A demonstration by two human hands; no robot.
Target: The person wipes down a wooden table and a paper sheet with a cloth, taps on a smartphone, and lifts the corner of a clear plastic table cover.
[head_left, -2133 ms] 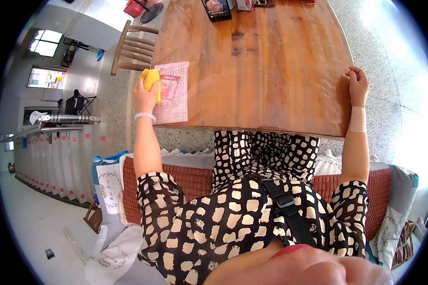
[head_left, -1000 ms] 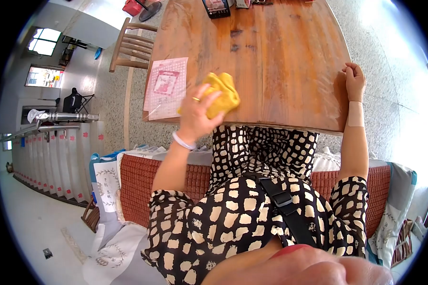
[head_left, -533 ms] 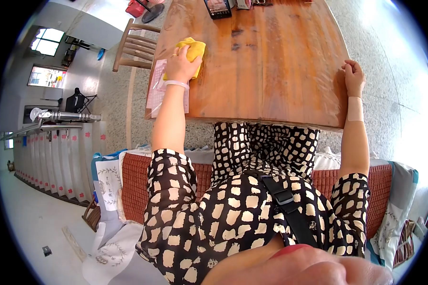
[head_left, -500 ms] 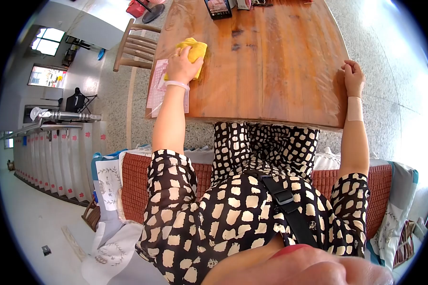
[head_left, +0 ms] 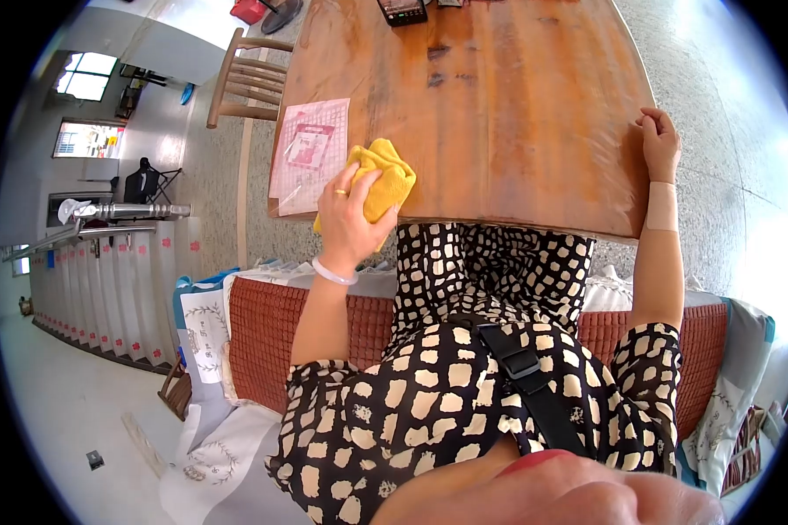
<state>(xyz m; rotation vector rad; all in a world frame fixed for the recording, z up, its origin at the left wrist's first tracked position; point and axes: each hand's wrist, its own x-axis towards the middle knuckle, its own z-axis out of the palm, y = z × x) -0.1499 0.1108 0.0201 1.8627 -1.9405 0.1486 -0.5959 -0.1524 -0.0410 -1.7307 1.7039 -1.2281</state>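
A folded yellow cloth [head_left: 385,182] lies under my left hand [head_left: 352,219], whose fingers grip it at the near edge of the wooden table [head_left: 517,114]. Just left of the cloth is a pink gridded sheet [head_left: 311,157] with a printed pink picture on it, by the table's left corner. My right hand [head_left: 661,144] rests at the table's right edge with its fingers curled in. What those fingers hold, if anything, is hidden. A beige band is around my right wrist.
A device with a lit screen [head_left: 403,10] stands at the table's far side. A wooden chair [head_left: 249,79] is against the left edge. Behind my legs is a bench with a reddish-brown mat [head_left: 263,341].
My left hand and the yellow cloth have moved down and to the right, from above the pink sheet to the table's near edge, uncovering the sheet. The right hand has hardly moved.
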